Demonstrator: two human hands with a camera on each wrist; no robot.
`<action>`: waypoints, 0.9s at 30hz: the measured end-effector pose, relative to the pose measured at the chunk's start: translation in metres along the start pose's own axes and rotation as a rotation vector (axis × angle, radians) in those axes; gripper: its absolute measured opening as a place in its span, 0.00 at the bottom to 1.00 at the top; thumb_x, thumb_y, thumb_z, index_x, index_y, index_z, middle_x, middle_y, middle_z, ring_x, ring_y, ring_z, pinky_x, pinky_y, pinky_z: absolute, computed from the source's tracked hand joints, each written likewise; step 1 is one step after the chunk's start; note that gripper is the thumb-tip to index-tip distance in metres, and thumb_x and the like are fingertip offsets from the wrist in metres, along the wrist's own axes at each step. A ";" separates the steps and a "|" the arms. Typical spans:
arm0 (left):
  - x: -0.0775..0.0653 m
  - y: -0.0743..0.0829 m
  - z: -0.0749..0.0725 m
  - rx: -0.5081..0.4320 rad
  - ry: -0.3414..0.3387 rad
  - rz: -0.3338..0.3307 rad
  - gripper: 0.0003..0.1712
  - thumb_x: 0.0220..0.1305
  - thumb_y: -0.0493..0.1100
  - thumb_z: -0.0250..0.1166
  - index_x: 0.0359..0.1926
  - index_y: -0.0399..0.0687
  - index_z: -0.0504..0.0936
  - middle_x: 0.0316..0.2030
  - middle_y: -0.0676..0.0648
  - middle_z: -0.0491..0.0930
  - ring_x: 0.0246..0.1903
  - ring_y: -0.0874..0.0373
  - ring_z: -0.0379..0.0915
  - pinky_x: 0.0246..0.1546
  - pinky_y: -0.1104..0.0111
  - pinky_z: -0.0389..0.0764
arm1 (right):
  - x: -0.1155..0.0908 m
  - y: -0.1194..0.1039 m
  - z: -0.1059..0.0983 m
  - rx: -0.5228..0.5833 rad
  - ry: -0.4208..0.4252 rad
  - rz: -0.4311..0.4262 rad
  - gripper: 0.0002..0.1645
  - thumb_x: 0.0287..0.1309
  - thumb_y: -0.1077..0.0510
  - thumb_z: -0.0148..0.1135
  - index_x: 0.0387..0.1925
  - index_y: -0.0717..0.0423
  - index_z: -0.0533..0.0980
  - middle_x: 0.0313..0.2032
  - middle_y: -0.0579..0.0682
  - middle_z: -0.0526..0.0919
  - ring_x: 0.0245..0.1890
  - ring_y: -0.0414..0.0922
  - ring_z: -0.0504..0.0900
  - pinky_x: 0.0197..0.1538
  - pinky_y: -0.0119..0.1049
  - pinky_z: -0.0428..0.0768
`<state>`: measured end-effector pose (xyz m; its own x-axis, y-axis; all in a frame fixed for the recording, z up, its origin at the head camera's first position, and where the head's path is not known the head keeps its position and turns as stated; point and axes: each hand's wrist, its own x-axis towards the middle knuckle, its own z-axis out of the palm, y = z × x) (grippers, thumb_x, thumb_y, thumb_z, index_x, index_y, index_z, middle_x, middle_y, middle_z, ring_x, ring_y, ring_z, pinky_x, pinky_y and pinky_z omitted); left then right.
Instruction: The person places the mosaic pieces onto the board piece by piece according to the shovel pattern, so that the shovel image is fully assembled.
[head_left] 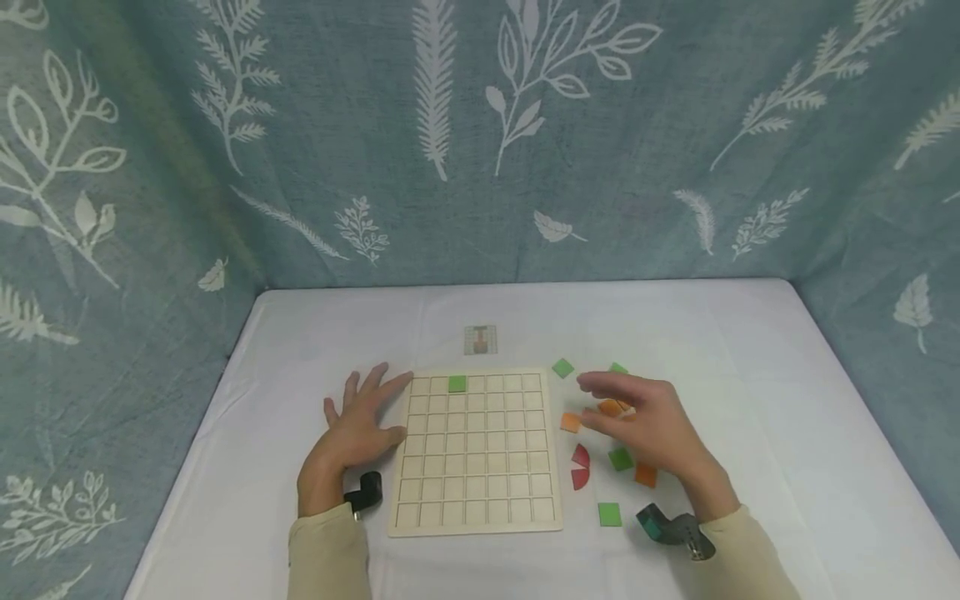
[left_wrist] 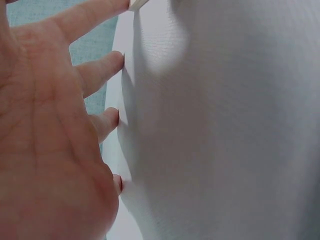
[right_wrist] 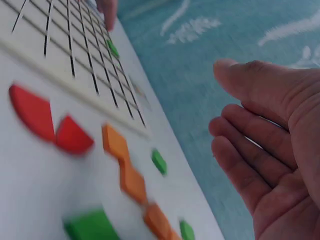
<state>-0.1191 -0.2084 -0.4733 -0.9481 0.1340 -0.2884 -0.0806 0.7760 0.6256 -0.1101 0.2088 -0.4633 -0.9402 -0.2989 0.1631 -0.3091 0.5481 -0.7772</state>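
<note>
A pale wooden grid board (head_left: 477, 463) lies flat on the table, with one green square tile (head_left: 457, 384) in its top row. My left hand (head_left: 358, 429) is spread beside the board, its index finger and thumb at the left edge; the left wrist view shows that index fingertip at a corner. Over the loose tiles on the right hovers my right hand (head_left: 651, 417), fingers loosely bent and thumb apart. Nothing is between them in the right wrist view. Nearby are an orange tile (head_left: 571, 422), a green tile (head_left: 563, 368) and two red quarter-round tiles (right_wrist: 74, 136).
A small printed card (head_left: 480, 340) lies behind the board. More tiles lie right of the board, including a green square (head_left: 610, 514), another green one (head_left: 621, 459) and an orange one (head_left: 646, 475). A leaf-patterned curtain (head_left: 465, 142) hangs beyond the white table (head_left: 697, 325).
</note>
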 end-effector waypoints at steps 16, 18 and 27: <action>-0.003 0.001 -0.001 -0.019 0.001 0.004 0.52 0.56 0.36 0.69 0.84 0.49 0.67 0.88 0.32 0.44 0.86 0.26 0.21 0.74 0.21 0.18 | -0.056 0.042 -0.054 -0.103 0.118 0.074 0.34 0.56 0.60 0.85 0.65 0.50 0.85 0.57 0.50 0.92 0.55 0.23 0.85 0.61 0.12 0.75; -0.003 0.002 -0.002 -0.020 -0.001 0.009 0.52 0.55 0.36 0.69 0.84 0.49 0.67 0.88 0.32 0.44 0.86 0.25 0.21 0.74 0.21 0.18 | -0.058 0.044 -0.056 -0.101 0.114 0.095 0.34 0.56 0.59 0.85 0.65 0.50 0.84 0.58 0.51 0.92 0.55 0.20 0.83 0.61 0.12 0.75; -0.004 0.002 -0.003 -0.019 -0.004 0.015 0.51 0.56 0.36 0.69 0.84 0.49 0.67 0.88 0.32 0.44 0.86 0.26 0.21 0.74 0.21 0.18 | -0.060 0.055 -0.054 -0.038 0.061 0.133 0.33 0.58 0.61 0.83 0.66 0.53 0.83 0.60 0.53 0.91 0.58 0.16 0.79 0.61 0.13 0.76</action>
<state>-0.1165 -0.2093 -0.4689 -0.9479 0.1482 -0.2819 -0.0723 0.7618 0.6437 -0.0783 0.2994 -0.4830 -0.9799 -0.1743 0.0973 -0.1849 0.6092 -0.7712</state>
